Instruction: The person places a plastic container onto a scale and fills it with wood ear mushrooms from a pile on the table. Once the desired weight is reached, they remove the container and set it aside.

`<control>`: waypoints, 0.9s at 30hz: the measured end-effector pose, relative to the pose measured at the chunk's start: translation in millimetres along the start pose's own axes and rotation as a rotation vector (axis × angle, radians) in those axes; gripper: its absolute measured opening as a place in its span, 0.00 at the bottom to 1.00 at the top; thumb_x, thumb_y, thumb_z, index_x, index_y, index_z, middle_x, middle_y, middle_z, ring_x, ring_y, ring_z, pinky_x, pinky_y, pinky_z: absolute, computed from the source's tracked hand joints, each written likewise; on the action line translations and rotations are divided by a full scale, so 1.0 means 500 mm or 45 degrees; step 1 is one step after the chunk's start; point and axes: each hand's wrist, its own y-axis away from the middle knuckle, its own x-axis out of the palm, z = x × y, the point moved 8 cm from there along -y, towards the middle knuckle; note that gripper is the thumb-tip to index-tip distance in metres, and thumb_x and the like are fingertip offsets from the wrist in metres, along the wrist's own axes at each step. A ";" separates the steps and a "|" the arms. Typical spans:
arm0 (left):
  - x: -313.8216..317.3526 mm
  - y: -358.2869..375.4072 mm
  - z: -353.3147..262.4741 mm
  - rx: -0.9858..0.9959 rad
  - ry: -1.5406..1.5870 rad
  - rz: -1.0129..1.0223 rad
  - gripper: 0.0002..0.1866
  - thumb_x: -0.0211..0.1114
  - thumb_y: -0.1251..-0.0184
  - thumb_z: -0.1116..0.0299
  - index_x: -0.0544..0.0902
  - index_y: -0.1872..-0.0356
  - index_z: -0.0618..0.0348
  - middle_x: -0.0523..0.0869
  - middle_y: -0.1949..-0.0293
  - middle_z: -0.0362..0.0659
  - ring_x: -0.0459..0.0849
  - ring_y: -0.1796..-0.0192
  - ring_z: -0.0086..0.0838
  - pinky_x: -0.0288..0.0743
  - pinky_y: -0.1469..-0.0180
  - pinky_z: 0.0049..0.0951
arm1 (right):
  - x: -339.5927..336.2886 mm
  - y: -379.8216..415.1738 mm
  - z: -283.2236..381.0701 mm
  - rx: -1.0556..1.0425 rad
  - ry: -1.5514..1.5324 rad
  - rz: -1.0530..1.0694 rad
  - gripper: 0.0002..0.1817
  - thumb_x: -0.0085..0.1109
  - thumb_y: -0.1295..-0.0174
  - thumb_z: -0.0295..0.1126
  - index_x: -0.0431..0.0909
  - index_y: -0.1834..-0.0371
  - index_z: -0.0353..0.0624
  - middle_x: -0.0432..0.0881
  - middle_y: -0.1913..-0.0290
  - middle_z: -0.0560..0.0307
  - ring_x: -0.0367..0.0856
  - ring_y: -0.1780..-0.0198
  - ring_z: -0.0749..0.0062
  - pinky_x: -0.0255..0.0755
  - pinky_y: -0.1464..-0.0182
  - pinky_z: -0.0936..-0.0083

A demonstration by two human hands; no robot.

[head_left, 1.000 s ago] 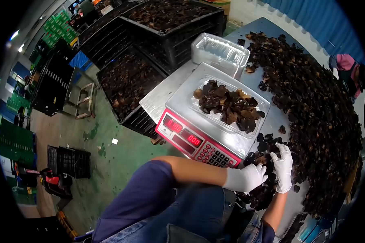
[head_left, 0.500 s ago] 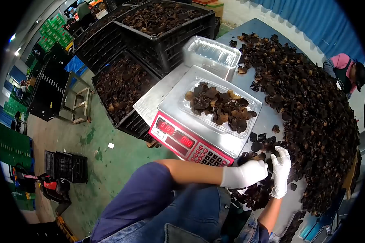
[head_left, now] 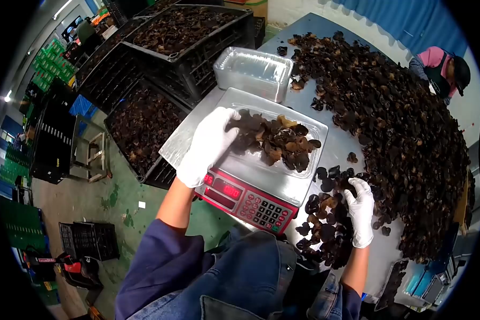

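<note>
My left hand (head_left: 210, 141), in a white glove, reaches over the left end of a clear plastic tray (head_left: 319, 146) on a digital scale (head_left: 240, 204). Its thumb and fingers close on dark wood ear mushrooms, slightly blurred, at the edge of the wood ear mushrooms (head_left: 285, 140) lying in the tray. Also gloved, my right hand (head_left: 361, 213) rests beside a small loose group of wood ear mushrooms (head_left: 325, 232) on the metal table. Its fingers are bent, thumb apart from them, with nothing visibly held. The scale's red display is partly covered by my left wrist.
A large mound of wood ear mushrooms (head_left: 405, 138) covers the table's right side. Clear empty trays (head_left: 253, 72) stand stacked behind the scale. Black crates (head_left: 197, 69) full of mushrooms are at the left. A co-worker in pink sleeves (head_left: 434, 58) stands across the table.
My left hand has moved from the small group beside my right hand to the tray on the scale. My right hand stays near the small group. The view has shifted slightly.
</note>
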 end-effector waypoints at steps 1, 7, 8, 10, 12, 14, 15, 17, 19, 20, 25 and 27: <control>-0.004 0.001 0.006 -0.008 -0.003 -0.009 0.15 0.66 0.40 0.77 0.81 0.51 0.62 0.84 0.57 0.48 0.84 0.51 0.37 0.76 0.47 0.31 | 0.001 -0.002 0.000 -0.010 -0.003 0.005 0.17 0.68 0.44 0.23 0.82 0.50 0.39 0.82 0.48 0.49 0.80 0.45 0.54 0.73 0.41 0.66; -0.059 0.003 0.032 -0.030 0.200 -0.084 0.14 0.60 0.33 0.75 0.81 0.49 0.66 0.86 0.54 0.48 0.84 0.50 0.31 0.77 0.44 0.30 | -0.005 -0.015 0.025 -0.094 -0.053 -0.060 0.15 0.65 0.43 0.20 0.82 0.51 0.38 0.83 0.48 0.50 0.81 0.45 0.57 0.73 0.41 0.68; -0.080 -0.003 0.049 -0.064 0.265 -0.161 0.13 0.59 0.33 0.75 0.82 0.50 0.66 0.86 0.54 0.48 0.84 0.50 0.29 0.77 0.45 0.30 | 0.004 -0.026 0.026 -0.020 -0.125 -0.046 0.15 0.65 0.42 0.21 0.82 0.51 0.37 0.82 0.48 0.49 0.81 0.45 0.58 0.73 0.40 0.69; -0.089 -0.007 0.067 -0.042 0.223 -0.194 0.13 0.58 0.32 0.74 0.82 0.48 0.65 0.86 0.53 0.47 0.85 0.50 0.29 0.77 0.45 0.29 | 0.013 -0.042 0.048 0.032 -0.197 -0.021 0.15 0.64 0.41 0.21 0.81 0.49 0.36 0.82 0.47 0.48 0.80 0.43 0.58 0.72 0.39 0.68; -0.087 -0.009 0.074 -0.052 0.219 -0.200 0.14 0.58 0.31 0.74 0.82 0.48 0.64 0.87 0.52 0.47 0.85 0.50 0.30 0.77 0.45 0.29 | 0.020 -0.056 0.066 -0.068 -0.141 -0.045 0.16 0.63 0.40 0.21 0.80 0.48 0.36 0.82 0.46 0.47 0.80 0.43 0.58 0.71 0.37 0.68; -0.075 -0.009 0.085 -0.082 0.151 -0.180 0.16 0.59 0.31 0.73 0.81 0.44 0.64 0.87 0.50 0.48 0.85 0.49 0.30 0.77 0.44 0.30 | 0.037 -0.071 0.074 -0.049 -0.168 -0.032 0.18 0.62 0.37 0.23 0.79 0.44 0.36 0.81 0.44 0.47 0.79 0.41 0.58 0.69 0.35 0.69; -0.068 -0.009 0.088 -0.082 0.153 -0.179 0.16 0.59 0.31 0.73 0.81 0.44 0.64 0.87 0.50 0.48 0.85 0.49 0.30 0.77 0.44 0.30 | 0.040 -0.078 0.085 -0.048 -0.166 -0.031 0.18 0.62 0.37 0.23 0.79 0.44 0.36 0.81 0.44 0.47 0.79 0.41 0.58 0.69 0.35 0.69; -0.046 -0.009 0.103 -0.134 0.188 -0.176 0.19 0.59 0.30 0.72 0.78 0.41 0.67 0.86 0.47 0.51 0.85 0.46 0.32 0.77 0.42 0.30 | 0.049 -0.091 0.107 0.110 -0.428 -0.048 0.21 0.60 0.34 0.25 0.74 0.37 0.35 0.78 0.40 0.47 0.76 0.37 0.60 0.66 0.33 0.69; -0.014 -0.014 0.123 -0.141 0.124 -0.131 0.22 0.60 0.29 0.69 0.75 0.37 0.68 0.85 0.44 0.54 0.84 0.43 0.36 0.76 0.41 0.31 | 0.072 -0.102 0.120 0.351 -0.690 0.036 0.29 0.51 0.25 0.40 0.62 0.25 0.40 0.64 0.25 0.46 0.62 0.24 0.60 0.54 0.25 0.68; 0.001 -0.013 0.124 -0.146 0.111 -0.130 0.23 0.60 0.28 0.67 0.74 0.36 0.68 0.84 0.43 0.55 0.83 0.41 0.38 0.75 0.39 0.32 | 0.092 -0.106 0.121 0.444 -0.818 0.009 0.32 0.46 0.24 0.47 0.60 0.24 0.39 0.61 0.23 0.47 0.60 0.23 0.61 0.52 0.24 0.67; 0.053 0.008 0.076 -0.036 0.073 -0.184 0.28 0.61 0.29 0.60 0.71 0.34 0.68 0.77 0.39 0.60 0.73 0.35 0.52 0.66 0.32 0.43 | 0.237 -0.105 0.135 0.847 -1.716 -0.048 0.33 0.42 0.24 0.57 0.70 0.33 0.38 0.78 0.39 0.54 0.75 0.40 0.70 0.67 0.34 0.70; 0.074 0.008 0.064 -0.101 0.151 -0.177 0.28 0.61 0.29 0.61 0.71 0.34 0.67 0.77 0.40 0.59 0.72 0.36 0.51 0.65 0.33 0.43 | 0.224 -0.102 0.161 0.680 -1.844 0.034 0.32 0.41 0.23 0.56 0.70 0.34 0.38 0.78 0.40 0.54 0.76 0.42 0.69 0.69 0.35 0.70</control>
